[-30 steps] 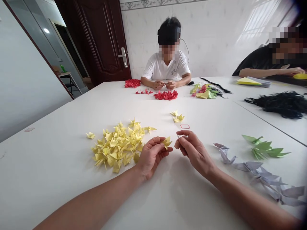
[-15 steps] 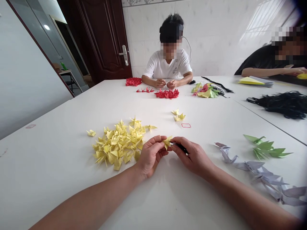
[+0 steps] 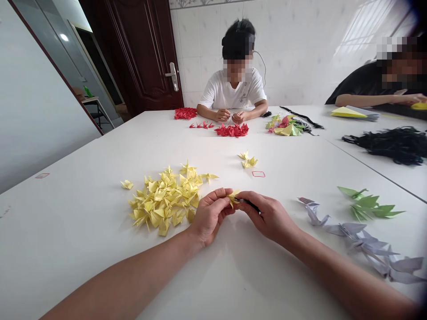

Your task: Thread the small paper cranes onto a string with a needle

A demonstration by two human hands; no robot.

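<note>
My left hand [image 3: 213,212] pinches a small yellow folded paper crane [image 3: 233,198] between thumb and fingers. From the right, my right hand [image 3: 262,212] grips a thin dark tool [image 3: 247,203], whose tip meets the crane; most of the tool is hidden by the fingers. Left of my left hand lies a heap of yellow paper cranes [image 3: 163,200], with one loose crane [image 3: 126,184] at its far left side. Two more yellow cranes [image 3: 248,161] rest beyond my hands, near a red rectangle mark drawn on the table.
Green cranes [image 3: 370,204] and pale grey cranes [image 3: 367,244] lie at the right of the white table [image 3: 100,186]. Black cords [image 3: 393,144] are farther back. Across sits a person in white [image 3: 233,91] by red cranes [image 3: 231,130]; another person's arm [image 3: 367,100] is far right.
My right hand has turned slightly and the dark tool lies closer to the crane, with less of it showing. The crane is still in my left hand.
</note>
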